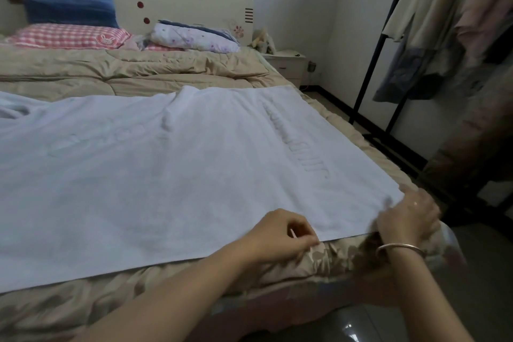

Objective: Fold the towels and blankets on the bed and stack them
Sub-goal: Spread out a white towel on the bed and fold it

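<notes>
Fingers [310, 241] pinching white terry towel [166, 164] hem, rumpled beige quilt [133, 72]

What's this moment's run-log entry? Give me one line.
white towel: flat on bed, unfolded | left hand: pinches near edge | right hand: grips near right corner

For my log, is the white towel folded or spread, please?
Spread: the white towel lies flat; left hand and right hand hold its near edge.
</notes>
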### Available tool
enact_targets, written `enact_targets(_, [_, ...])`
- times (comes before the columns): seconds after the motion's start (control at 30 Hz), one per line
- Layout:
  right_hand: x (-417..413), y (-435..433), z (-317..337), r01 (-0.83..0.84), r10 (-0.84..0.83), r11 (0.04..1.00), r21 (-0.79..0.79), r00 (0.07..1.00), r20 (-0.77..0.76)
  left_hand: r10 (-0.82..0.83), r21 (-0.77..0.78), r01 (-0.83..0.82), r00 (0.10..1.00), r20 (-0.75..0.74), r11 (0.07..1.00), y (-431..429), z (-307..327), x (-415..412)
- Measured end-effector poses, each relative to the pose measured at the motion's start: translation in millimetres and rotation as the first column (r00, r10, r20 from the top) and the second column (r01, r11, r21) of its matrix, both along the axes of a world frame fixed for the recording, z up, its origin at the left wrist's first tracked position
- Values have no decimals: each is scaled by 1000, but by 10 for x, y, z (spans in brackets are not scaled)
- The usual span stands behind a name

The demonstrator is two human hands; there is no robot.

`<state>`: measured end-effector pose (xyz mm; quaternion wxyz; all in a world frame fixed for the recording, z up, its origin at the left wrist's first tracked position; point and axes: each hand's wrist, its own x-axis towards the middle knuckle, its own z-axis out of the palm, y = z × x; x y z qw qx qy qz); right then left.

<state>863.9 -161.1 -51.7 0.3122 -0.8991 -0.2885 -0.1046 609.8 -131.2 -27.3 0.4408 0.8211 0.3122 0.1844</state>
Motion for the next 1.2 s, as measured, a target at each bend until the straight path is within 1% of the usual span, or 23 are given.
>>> enact_targets(0.03, [-100, 68, -8, -82, 83, 996, -24, 994, 65, 56, -64, -53, 997, 51, 997, 37, 33, -42])
enact_targets(0.1, [-390, 249, 31, -210, 241, 954, -214, 962, 131, 200, -93, -190, 974, 106, 977, 136, 100, -176])
enact_targets(0.17, [-772, 482, 74, -348, 389, 879, -327, 919, 67, 352, -58, -348, 928, 122, 936, 293, 139, -401])
enact_targets(0.23, [-1199, 690, 81, -521, 547, 783, -340, 837, -22, 503, -17, -506, 854, 130, 862, 520, 141, -734])
enact_targets(0.3, [-1641, 828, 42, -672, 711, 640, -373, 702, -43, 630, 65, -637, 770, 98, 768, 795, 106, -1121])
enact_targets(0.37, [-2184, 984, 18, -802, 848, 428, -417, 516, -123, 734, 136, -732, 677, 44, 667, 1081, 73, -1600])
enact_targets(0.47, [-3077, 1264, 15, -902, 944, 140, -408, 245, -220, 837, 220, -814, 547, -21, 537, 1441, 26, -2366])
enact_targets(0.53, [-3660, 1459, 17, -922, 968, 26, -386, 120, -222, 875, 251, -842, 481, -49, 477, 1625, -13, -2826])
enact_targets(0.57, [-3913, 1542, 25, -929, 970, -7, -371, 84, -230, 888, 254, -853, 457, -57, 455, 1691, -33, -3013])
enact_targets(0.63, [-4439, 1815, 19, -929, 967, -43, -367, 54, -250, 914, 250, -880, 401, -63, 403, 1822, -37, -3423])
enact_targets(0.67, [-4651, 1988, 11, -928, 967, -23, -371, 73, -244, 923, 243, -892, 379, -60, 382, 1864, -33, -3594])
enact_targets(0.7, [-4885, 2239, 21, -929, 969, 31, -368, 119, -218, 934, 234, -904, 354, -55, 357, 1931, -17, -3821])
enact_targets(0.77, [-5157, 2789, 13, -900, 946, 258, -351, 308, -96, 948, 224, -922, 314, -47, 316, 2051, 20, -4186])
enact_targets(0.83, [-5273, 3312, -41, -788, 825, 511, -343, 562, -62, 958, 231, -929, 281, -63, 288, 2207, 40, -4481])
enact_targets(0.87, [-5359, 3542, -57, -744, 752, 567, -355, 643, -146, 962, 227, -934, 265, -69, 274, 2308, 41, -4609])
enact_targets(0.9, [-5454, 3699, -81, -722, 688, 572, -389, 681, -251, 962, 219, -937, 260, -80, 271, 2397, 25, -4691])
enact_targets(0.93, [-5601, 3835, -118, -730, 664, 534, -426, 674, -323, 962, 208, -940, 260, -87, 272, 2501, 21, -4748])
enact_targets(0.97, [-5793, 3967, -169, -763, 696, 459, -455, 627, -349, 962, 195, -943, 258, -90, 271, 2627, 9, -4806])
enact_targets(1.0, [-5973, 4062, -190, -811, 758, 365, -457, 544, -360, 961, 183, -944, 262, -91, 275, 2743, 0, -4839])
enact_targets(1.1, [-6297, 4322, -55, -957, 884, 51, -286, 177, -433, 954, 172, -938, 291, -75, 300, 3111, -39, -4892])
enact_targets(1.13, [-6286, 4450, 22, -982, 887, -6, -188, 82, -454, 952, 170, -937, 298, -70, 306, 3262, -58, -4902])
enact_targets(1.17, [-6224, 4541, 99, -995, 889, -3, -102, 44, -457, 950, 173, -934, 306, -64, 313, 3378, -83, -4907])
enact_targets(1.2, [-6141, 4662, 169, -999, 908, 40, -34, 51, -415, 946, 180, -928, 320, -57, 325, 3497, -99, -4908])
